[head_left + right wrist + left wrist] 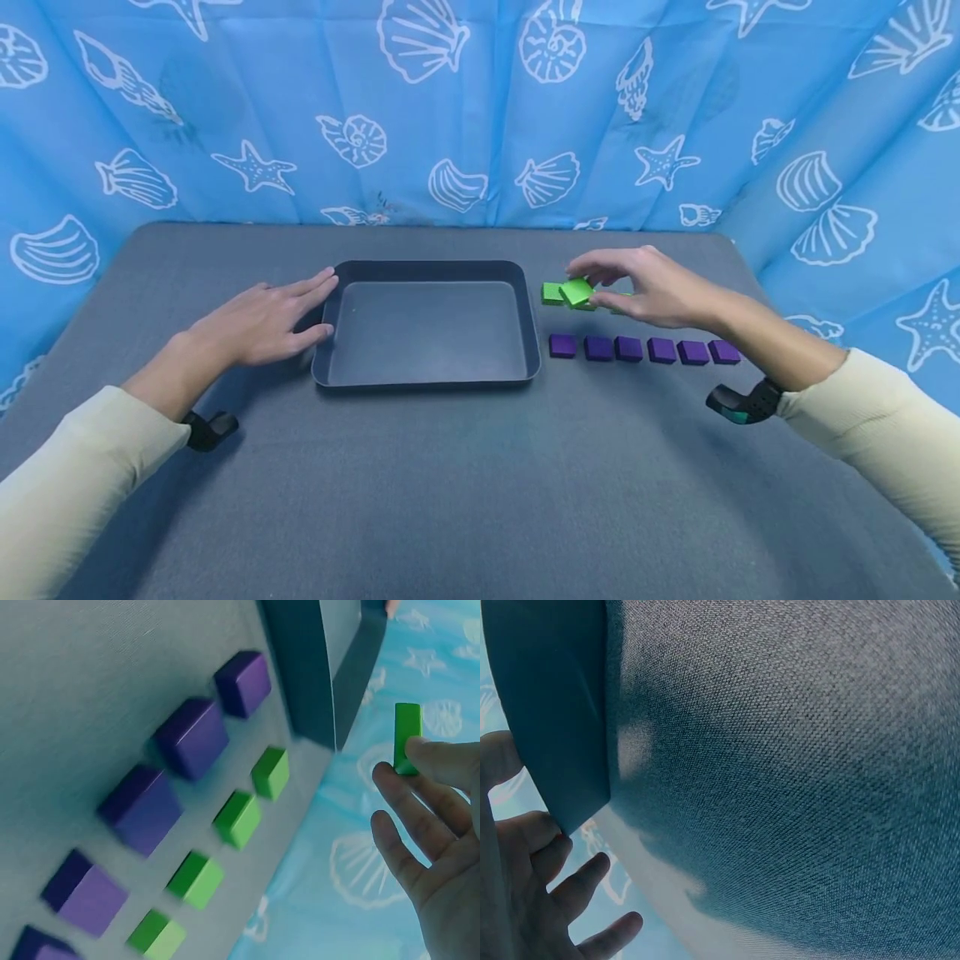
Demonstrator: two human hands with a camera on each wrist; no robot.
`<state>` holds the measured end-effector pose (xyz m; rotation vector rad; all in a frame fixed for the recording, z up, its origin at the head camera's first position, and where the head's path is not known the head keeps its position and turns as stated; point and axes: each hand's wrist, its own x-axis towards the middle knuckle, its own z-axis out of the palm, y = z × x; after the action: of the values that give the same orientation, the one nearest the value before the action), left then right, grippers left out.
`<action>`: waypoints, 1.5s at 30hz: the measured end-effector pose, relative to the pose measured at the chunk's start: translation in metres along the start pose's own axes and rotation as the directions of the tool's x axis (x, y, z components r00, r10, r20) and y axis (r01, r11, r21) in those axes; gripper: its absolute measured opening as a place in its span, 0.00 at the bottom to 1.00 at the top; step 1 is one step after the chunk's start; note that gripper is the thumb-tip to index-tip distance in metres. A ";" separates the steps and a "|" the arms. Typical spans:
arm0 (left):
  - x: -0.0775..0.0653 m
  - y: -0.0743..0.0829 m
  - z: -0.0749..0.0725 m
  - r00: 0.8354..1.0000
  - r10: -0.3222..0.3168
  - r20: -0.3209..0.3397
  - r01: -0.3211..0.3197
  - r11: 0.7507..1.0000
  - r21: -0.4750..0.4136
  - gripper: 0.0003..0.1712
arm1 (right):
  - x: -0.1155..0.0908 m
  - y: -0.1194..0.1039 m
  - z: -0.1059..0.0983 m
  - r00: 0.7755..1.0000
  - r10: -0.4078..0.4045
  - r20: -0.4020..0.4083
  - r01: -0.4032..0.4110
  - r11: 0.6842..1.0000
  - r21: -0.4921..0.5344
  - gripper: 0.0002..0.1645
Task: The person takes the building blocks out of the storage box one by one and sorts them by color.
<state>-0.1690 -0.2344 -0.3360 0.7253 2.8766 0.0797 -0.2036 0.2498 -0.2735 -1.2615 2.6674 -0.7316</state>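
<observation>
My right hand point(651, 287) pinches a small green block point(577, 292) between thumb and fingers. That block point(407, 735) is lifted off the table in the right wrist view. Beneath the hand stands a row of green blocks point(552, 293), partly hidden by it. Nearer to me runs a row of several purple blocks point(598, 348). To the left of both rows lies a dark rectangular tray point(427, 385) with nothing in it. My left hand point(266, 321) has its fingers stretched out, their tips and the thumb at the tray's left rim; the left wrist view shows them against its wall point(547, 697).
Everything rests on a grey cloth-covered table point(450, 500). A blue curtain point(480, 108) with white shells and starfish hangs behind it and along the sides. The tray's raised walls stand between the left hand and the blocks.
</observation>
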 end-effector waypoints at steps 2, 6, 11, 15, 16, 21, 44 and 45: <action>0.000 0.000 0.000 1.000 -0.003 0.000 0.003 1.000 -0.003 0.43 | -0.010 0.005 -0.003 0.999 0.001 -0.037 -0.002 1.000 -0.014 0.26; 0.000 0.000 0.000 1.000 -0.007 -0.002 0.007 1.000 -0.005 0.43 | -0.031 0.017 -0.008 0.993 0.018 -0.119 -0.022 0.999 -0.032 0.26; 0.000 0.000 -0.001 1.000 -0.008 0.004 0.008 1.000 -0.009 0.43 | -0.057 0.035 -0.009 0.979 0.083 -0.188 -0.087 0.996 -0.015 0.26; 0.001 0.000 -0.001 1.000 -0.006 0.011 0.007 1.000 -0.009 0.43 | -0.078 0.053 -0.009 0.959 0.194 -0.208 -0.200 0.980 -0.007 0.26; 0.001 0.000 -0.001 1.000 -0.005 0.010 0.005 1.000 -0.008 0.43 | -0.082 0.058 -0.009 0.951 0.225 -0.213 -0.231 0.973 -0.004 0.25; 0.001 0.000 -0.001 1.000 0.002 0.004 -0.002 1.000 -0.008 0.42 | -0.104 0.081 -0.005 0.910 0.340 -0.237 -0.344 0.939 0.027 0.23; 0.001 0.000 0.000 1.000 -0.014 0.004 0.014 1.000 -0.003 0.43 | -0.152 0.135 0.005 0.815 0.541 -0.205 -0.552 0.834 0.006 0.24; 0.001 0.000 0.001 1.000 -0.011 0.001 0.011 1.000 -0.004 0.43 | -0.152 0.136 0.006 0.814 0.543 -0.206 -0.553 0.833 0.006 0.23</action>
<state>-0.1700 -0.2340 -0.3369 0.7085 2.8781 0.0830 -0.1984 0.4350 -0.3585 -0.3715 2.9967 -0.7204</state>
